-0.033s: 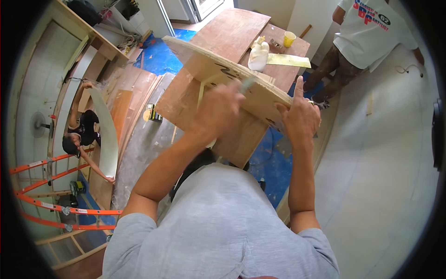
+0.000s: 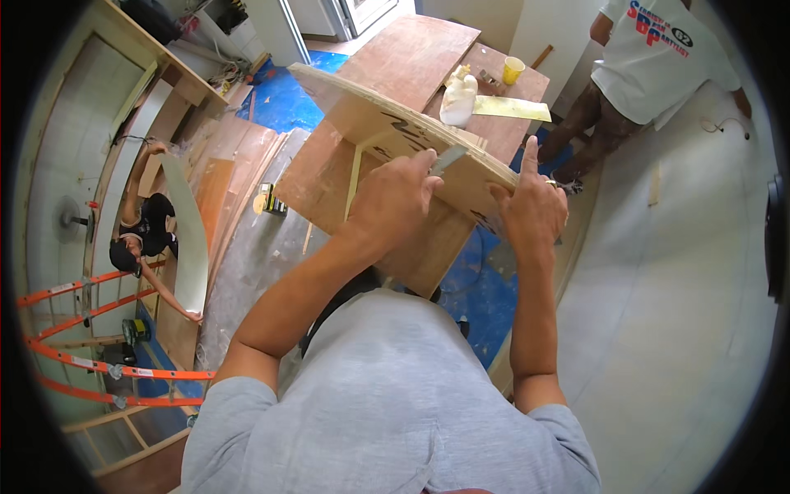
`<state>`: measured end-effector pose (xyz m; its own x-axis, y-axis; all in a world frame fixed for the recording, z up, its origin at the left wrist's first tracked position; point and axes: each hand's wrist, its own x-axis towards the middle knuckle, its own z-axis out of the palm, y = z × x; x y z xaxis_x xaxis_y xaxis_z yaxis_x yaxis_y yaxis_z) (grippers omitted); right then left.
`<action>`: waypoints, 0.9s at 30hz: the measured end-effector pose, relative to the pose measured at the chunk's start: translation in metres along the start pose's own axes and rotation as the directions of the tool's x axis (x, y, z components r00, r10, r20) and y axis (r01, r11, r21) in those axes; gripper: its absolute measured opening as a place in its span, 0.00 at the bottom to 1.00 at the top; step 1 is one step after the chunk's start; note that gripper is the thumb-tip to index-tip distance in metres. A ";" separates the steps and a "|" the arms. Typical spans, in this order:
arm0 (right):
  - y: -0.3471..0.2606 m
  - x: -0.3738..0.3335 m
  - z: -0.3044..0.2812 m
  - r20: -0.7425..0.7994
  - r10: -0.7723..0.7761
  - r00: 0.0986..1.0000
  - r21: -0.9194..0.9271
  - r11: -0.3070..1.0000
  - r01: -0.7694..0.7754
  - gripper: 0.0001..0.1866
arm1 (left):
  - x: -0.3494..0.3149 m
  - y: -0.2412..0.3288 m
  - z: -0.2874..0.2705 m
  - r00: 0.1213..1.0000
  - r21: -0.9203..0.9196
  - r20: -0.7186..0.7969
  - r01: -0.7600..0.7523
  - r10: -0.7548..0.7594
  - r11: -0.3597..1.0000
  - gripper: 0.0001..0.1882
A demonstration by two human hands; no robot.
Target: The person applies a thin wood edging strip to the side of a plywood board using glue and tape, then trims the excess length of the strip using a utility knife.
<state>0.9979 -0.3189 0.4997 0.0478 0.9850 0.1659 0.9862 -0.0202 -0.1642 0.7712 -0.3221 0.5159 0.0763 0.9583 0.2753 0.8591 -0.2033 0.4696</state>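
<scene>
In front of me stands a plywood panel on edge, part of a boxy wooden piece with dark hand-drawn marks. My left hand is closed round a putty knife; its grey blade shows past the fingers, close to the panel's top edge, and its handle is hidden. Farther right, my right hand grips the panel's edge, thumb on the near side and index finger stretched out. I cannot make out whether the blade touches the wood.
Beyond the panel, a board-topped surface holds a white bottle, a yellow cup and a pale yellow strip. One person stands far right; another handles a curved sheet at left, near an orange ladder. A tape measure lies left.
My left hand and the putty knife have shifted slightly; the hand was blurred by motion before and is sharp now. My right hand stays in place on the panel.
</scene>
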 end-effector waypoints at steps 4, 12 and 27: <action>0.003 -0.003 0.003 -0.026 -0.019 0.999 -0.002 1.000 0.019 0.54 | 0.044 -0.052 -0.020 0.981 0.037 -0.083 0.177 -0.174 0.983 0.15; 0.003 -0.001 0.007 -0.032 -0.011 0.999 -0.002 1.000 0.011 0.54 | 0.006 -0.013 -0.007 0.996 -0.001 0.067 0.053 -0.052 0.999 0.17; 0.007 0.002 0.005 -0.032 -0.014 0.999 0.016 1.000 0.015 0.54 | 0.012 -0.009 -0.021 0.990 -0.233 0.065 0.138 -0.126 0.963 0.14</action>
<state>1.0042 -0.3164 0.4942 0.0385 0.9793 0.1989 0.9842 -0.0027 -0.1771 0.7537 -0.3135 0.5330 0.0001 0.9874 0.1585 0.7194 -0.1102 0.6858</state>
